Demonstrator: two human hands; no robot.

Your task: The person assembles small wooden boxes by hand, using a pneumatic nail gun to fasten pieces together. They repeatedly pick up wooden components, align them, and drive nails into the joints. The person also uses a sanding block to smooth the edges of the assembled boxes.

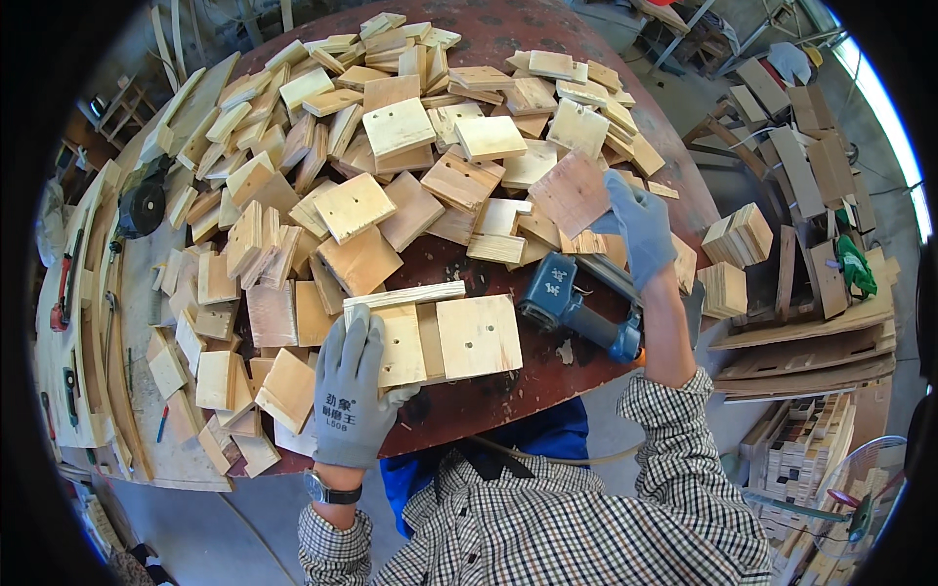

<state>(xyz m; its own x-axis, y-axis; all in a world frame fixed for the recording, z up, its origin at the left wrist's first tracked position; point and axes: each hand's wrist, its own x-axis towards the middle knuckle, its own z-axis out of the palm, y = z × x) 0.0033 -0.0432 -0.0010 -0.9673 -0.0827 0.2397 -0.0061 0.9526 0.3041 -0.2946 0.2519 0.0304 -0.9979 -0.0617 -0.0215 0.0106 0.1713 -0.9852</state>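
Observation:
My left hand [350, 400], in a grey glove, grips the left end of a small wooden assembly [479, 337] near the table's front edge. Square pieces lie across a strip there, with a plywood strip along the far side. My right hand [640, 230], also gloved, pinches the right corner of a square wooden block [570, 193] at the pile's right edge. Below that hand, a blue nail gun [576, 305] lies on the table, between the assembly and my right forearm. The fingertips of my right hand are partly hidden by the block and the glove.
A large heap of wooden blocks [396, 127] covers much of the dark red table [508, 410]. Two block stacks [738, 236] stand at its right edge. Tools, including a black tape reel [147, 207], lie on boards at left. Plywood sheets [801, 356] are stacked at right.

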